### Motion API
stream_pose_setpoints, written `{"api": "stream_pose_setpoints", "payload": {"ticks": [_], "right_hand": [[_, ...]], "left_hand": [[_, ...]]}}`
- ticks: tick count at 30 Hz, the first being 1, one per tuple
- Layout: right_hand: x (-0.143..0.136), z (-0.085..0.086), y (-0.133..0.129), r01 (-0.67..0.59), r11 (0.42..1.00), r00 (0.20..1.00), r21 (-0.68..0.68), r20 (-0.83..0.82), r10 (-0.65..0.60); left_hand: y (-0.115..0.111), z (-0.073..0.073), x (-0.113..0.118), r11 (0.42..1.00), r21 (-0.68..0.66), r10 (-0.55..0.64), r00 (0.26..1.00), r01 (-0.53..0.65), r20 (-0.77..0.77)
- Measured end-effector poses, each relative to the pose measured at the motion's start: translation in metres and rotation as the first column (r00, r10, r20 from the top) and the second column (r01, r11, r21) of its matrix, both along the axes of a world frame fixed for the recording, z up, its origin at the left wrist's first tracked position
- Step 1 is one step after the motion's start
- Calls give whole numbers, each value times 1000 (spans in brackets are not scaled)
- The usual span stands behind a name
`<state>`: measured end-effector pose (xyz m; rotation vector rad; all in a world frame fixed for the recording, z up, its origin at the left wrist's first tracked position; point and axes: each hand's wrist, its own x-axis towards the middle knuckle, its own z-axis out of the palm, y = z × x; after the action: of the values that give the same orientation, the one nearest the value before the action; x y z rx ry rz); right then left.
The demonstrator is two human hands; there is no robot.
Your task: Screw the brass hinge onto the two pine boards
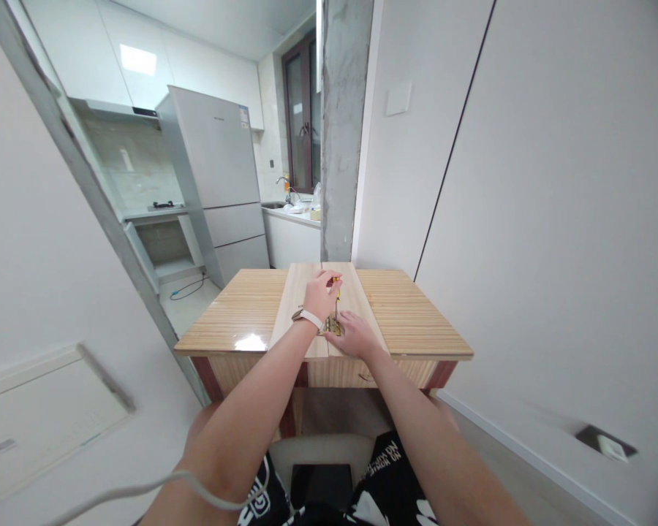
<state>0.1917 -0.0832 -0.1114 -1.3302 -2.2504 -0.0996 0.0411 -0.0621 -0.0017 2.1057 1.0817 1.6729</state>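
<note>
My left hand [319,296], with a white-strapped watch at the wrist, is closed around the yellow handle of a screwdriver [338,291]. The screwdriver stands nearly upright, its shaft pointing down at a brass-coloured metal fitting [334,326]. That fitting lies close to the seam between two pale wooden boards [301,307]. Beside the shaft, my right hand [355,336] rests low, its thumb and fingers closed about the fitting. The fingers cover part of the fitting, and the screwdriver's tip is too small to make out.
The boards lie across the middle of a wooden table [417,310] with a drawer front [340,372] below its edge. A white cable [164,481] crosses my left forearm. Beyond stand a grey refrigerator [213,157] and a sink counter [293,237]. A white wall [526,219] rises at right.
</note>
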Motion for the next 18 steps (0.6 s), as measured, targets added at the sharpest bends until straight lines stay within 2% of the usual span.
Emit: {"api": "stream_pose_setpoints", "payload": {"ticks": [6, 18], "right_hand": [[0, 3, -2, -2, 1000, 1000, -12, -16, 2], [-1, 4, -3, 1, 1000, 1000, -31, -7, -1]], "left_hand": [[1, -1, -2, 999, 4, -43, 998, 43, -40], [2, -3, 1, 998, 45, -42, 999, 42, 0]]}}
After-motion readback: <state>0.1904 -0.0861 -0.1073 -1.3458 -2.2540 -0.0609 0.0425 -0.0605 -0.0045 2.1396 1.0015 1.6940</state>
